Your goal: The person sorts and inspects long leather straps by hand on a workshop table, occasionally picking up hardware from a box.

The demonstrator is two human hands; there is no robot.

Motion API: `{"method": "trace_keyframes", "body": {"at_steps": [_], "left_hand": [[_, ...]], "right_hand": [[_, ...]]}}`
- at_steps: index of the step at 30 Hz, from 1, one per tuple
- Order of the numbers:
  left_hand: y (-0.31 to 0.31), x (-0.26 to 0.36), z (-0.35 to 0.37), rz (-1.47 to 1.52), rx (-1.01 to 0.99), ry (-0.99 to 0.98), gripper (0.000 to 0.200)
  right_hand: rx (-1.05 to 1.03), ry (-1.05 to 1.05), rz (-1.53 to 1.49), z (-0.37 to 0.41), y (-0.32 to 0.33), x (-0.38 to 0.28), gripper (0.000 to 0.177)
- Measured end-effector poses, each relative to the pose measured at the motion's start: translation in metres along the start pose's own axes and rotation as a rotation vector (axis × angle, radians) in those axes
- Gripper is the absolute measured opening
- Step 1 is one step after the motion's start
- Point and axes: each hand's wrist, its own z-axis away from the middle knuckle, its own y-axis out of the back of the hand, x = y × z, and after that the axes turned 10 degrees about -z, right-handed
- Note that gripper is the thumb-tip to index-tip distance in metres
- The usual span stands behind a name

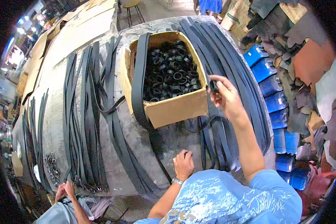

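My right hand [224, 93] is raised beside the right edge of a cardboard box [177, 110], its fingers pinching a small black loop. Many such black loops [170, 71] fill the box. One wide black strap [140, 74] lies over the box's left side and runs down onto the table. Near the table's front edge, my left hand [183, 163] has its fingers curled around a small dark piece, too hidden to name. Just right of that hand, more black straps [216, 138] lie below the box.
Bundles of black straps lie left [86, 123] and right [227, 63] of the box on the grey table [134, 130]. Metal buckles [52, 168] are at the left front, near another person's hands [65, 189]. Blue containers [270, 86] and leather pieces [313, 63] stand right of the table.
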Motion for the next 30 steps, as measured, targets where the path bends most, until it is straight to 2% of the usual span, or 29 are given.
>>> {"method": "trace_keyframes", "body": {"at_steps": [4,9,12,22,26,28,30], "left_hand": [[0.003,0.001,0.001,0.01,0.039,-0.016,0.028],[-0.002,0.0,0.003,-0.018,0.048,-0.023,0.027],[-0.002,0.001,0.002,-0.026,0.039,-0.024,0.027],[-0.004,0.004,0.002,-0.009,0.07,-0.033,0.02],[0.006,0.003,-0.008,0.308,0.021,0.088,0.017],[0.022,0.012,-0.02,0.635,-0.01,0.221,0.02],[0.052,0.029,-0.032,0.787,-0.126,0.274,0.025]], "right_hand": [[0.058,0.01,0.0,0.035,0.011,0.011,0.04],[-0.005,-0.143,-0.027,0.064,0.034,0.024,0.044],[0.013,-0.087,0.062,0.069,0.041,0.048,0.044],[0.015,-0.253,-0.211,0.104,0.031,0.063,0.04],[-0.026,-0.308,-0.277,0.121,0.04,0.068,0.031],[-0.037,-0.311,-0.288,0.128,0.045,0.074,0.029],[-0.027,-0.3,-0.284,0.136,0.049,0.079,0.028]]}}
